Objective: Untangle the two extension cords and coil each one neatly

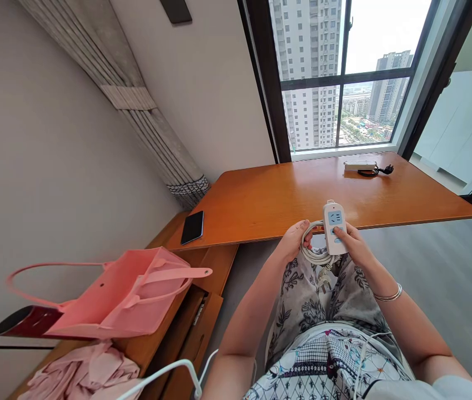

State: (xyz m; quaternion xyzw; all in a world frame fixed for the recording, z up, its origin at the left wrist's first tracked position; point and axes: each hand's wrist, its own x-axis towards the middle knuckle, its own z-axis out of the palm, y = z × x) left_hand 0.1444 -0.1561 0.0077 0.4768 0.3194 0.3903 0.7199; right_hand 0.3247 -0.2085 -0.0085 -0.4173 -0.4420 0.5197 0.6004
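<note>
A white power strip [335, 222] with blue socket panels is held upright above my lap, its face toward me. My right hand [353, 242] grips its right side, thumb on the front. On the left, my left hand [296, 239] is closed around the coiled white cord [311, 253]. Part of the coil passes behind the strip, and the cord's plug [325, 280] hangs below it over my trousers. My fingers behind the strip are hidden.
Just ahead stands a wooden table [269, 194]. On it lie a phone [192, 227] and a second strip [360, 166] with a black cord [375, 171]. To the left, a pink bag [136, 289] rests on a wooden cabinet [202, 339] near pink cloth [81, 372].
</note>
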